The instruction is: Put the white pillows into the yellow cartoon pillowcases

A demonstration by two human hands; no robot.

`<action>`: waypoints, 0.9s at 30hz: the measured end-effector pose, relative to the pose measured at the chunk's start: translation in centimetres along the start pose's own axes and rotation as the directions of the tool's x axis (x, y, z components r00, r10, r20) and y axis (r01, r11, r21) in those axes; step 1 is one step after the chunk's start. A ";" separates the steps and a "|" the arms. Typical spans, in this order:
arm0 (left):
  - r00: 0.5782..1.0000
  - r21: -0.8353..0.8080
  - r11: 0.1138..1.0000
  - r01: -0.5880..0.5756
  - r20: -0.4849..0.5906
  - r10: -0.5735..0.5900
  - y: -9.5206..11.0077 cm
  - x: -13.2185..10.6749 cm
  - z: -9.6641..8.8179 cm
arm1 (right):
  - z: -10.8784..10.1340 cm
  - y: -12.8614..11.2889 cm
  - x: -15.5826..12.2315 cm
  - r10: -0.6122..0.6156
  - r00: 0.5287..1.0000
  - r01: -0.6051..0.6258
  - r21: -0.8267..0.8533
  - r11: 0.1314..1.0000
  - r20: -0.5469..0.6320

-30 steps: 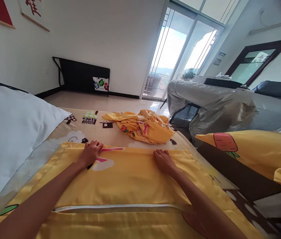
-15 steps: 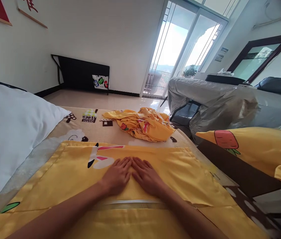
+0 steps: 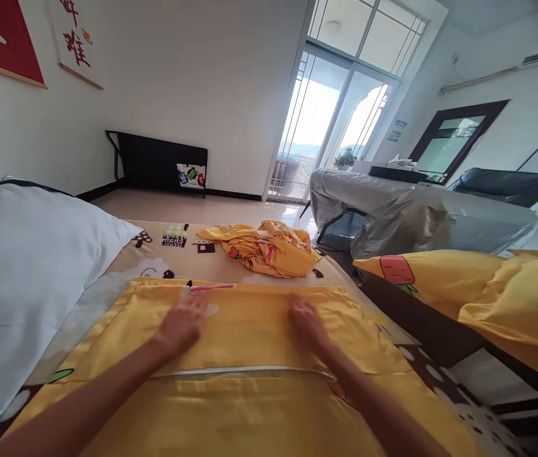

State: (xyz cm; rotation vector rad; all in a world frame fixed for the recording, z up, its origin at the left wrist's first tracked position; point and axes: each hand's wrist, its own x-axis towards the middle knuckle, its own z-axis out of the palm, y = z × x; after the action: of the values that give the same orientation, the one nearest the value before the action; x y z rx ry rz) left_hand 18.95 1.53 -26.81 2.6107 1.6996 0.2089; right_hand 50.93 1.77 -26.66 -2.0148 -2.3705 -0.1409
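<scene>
A yellow pillowcase (image 3: 249, 339) with a printed rabbit lies spread on the patterned bed cover (image 3: 244, 270). A slit with a whitish edge runs across it, nearer to me. My left hand (image 3: 183, 324) rests palm down on the cloth by the rabbit print, fingers stretched forward. Palm down too, my right hand (image 3: 309, 324) is on the right part of the cloth, its fingers extended and a little blurred. Neither hand grips anything. Beyond the pillowcase lies a crumpled heap of yellow cloth (image 3: 273, 251) with carrot prints.
A white pillow (image 3: 49, 266) lies at the left. Yellow pillows (image 3: 478, 279) with a carrot print are at the right. Further back stand a plastic-covered sofa (image 3: 406, 203), a black folded frame (image 3: 159, 165) against the wall, and glass sliding doors (image 3: 330, 127).
My hands have slid apart from the middle of the pillowcase, the left one leftward and the right one rightward. The view has tilted up slightly.
</scene>
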 end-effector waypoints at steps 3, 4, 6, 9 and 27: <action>0.989 -0.096 0.988 -0.118 0.079 0.126 5.8 1.8 1.4 | 1.4 -7.1 -0.1 -0.274 0.962 0.262 0.273 0.926 0.006; 0.985 -0.117 0.984 -0.136 0.088 0.147 6.5 1.9 1.9 | 1.9 -7.8 -0.2 -0.286 0.958 0.268 0.306 0.914 0.015; 0.984 -0.163 0.976 -0.147 0.078 0.161 5.9 1.6 2.8 | 2.5 -6.8 -0.3 -0.220 0.973 0.189 0.310 0.932 0.067; 0.990 -0.191 0.974 -0.121 0.047 0.132 2.4 0.0 3.2 | 2.7 -2.0 -0.4 -0.067 0.985 0.022 0.267 0.963 0.161; 0.984 0.049 0.986 0.160 -0.089 -0.156 -11.1 -11.2 2.0 | 2.6 11.5 -7.5 0.263 0.960 -0.278 -0.204 0.939 -0.100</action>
State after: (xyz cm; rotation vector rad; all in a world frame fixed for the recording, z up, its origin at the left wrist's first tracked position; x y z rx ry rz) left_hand 4.63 -4.00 -30.96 2.5225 1.9578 0.2759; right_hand 63.53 -3.53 -29.21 -2.3633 -2.0877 -0.4727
